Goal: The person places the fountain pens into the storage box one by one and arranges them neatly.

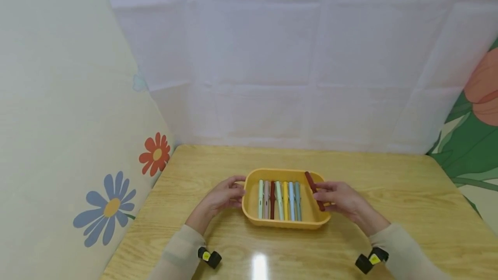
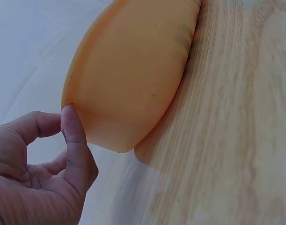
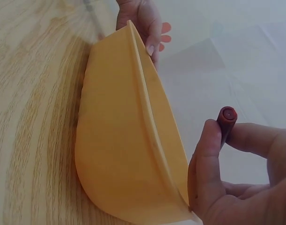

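Observation:
A yellow plastic tray [image 1: 285, 224] rests on the wooden table. At its left end, my left hand [image 1: 226, 192] pinches the rim; the left wrist view shows fingertips right at the edge of the tray wall [image 2: 133, 70]. Between thumb and fingers, my right hand [image 1: 342, 200] holds a dark red pen [image 1: 314, 190], slanted over the tray's right end. One round end of this pen [image 3: 228, 115] faces the right wrist camera. Several pens lie side by side inside, among them a dark red pen [image 1: 272, 201], a yellow pen [image 1: 285, 201] and a light blue pen [image 1: 292, 202].
The wooden table [image 1: 389, 185] extends around the tray on all sides. A white cloth [image 1: 253, 55] hangs behind it, with flower-patterned panels at left [image 1: 112, 208] and right [image 1: 478, 141].

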Available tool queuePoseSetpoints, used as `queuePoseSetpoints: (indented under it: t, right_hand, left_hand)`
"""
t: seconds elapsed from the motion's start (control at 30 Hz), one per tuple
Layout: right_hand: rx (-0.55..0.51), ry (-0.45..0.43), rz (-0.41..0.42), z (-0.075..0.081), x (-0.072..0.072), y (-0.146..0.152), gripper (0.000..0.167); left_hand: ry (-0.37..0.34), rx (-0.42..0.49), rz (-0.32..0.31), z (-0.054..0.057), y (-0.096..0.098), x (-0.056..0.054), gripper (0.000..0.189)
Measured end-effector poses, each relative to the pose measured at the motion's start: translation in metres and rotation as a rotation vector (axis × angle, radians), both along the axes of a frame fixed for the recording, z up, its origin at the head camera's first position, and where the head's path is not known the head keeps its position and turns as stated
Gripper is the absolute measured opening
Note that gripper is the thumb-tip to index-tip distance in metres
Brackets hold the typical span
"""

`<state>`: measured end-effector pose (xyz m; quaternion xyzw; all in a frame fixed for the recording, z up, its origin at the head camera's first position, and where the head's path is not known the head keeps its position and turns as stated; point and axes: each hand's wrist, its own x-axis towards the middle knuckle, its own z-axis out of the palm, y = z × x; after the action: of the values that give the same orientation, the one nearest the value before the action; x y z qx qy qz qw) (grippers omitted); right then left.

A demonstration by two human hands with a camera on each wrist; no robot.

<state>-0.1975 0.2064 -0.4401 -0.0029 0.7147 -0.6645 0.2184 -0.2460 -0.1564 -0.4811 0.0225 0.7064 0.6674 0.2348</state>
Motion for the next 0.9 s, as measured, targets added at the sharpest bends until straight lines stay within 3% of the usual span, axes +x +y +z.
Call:
queuePoseSetpoints:
  t: [0.57, 0.9]
  right_hand:
    - [0.026, 0.014, 0.020, -0.004, -0.002, -0.011, 0.059]
    - [0.147, 0.026, -0.013, -0.010, -0.004, -0.024, 0.053]
  left_hand:
    - [0.012, 0.014, -0.009, -0.003, -0.001, -0.001, 0.059]
    - [0.011, 0.016, -0.008, -0.003, 0.000, -0.001, 0.058]
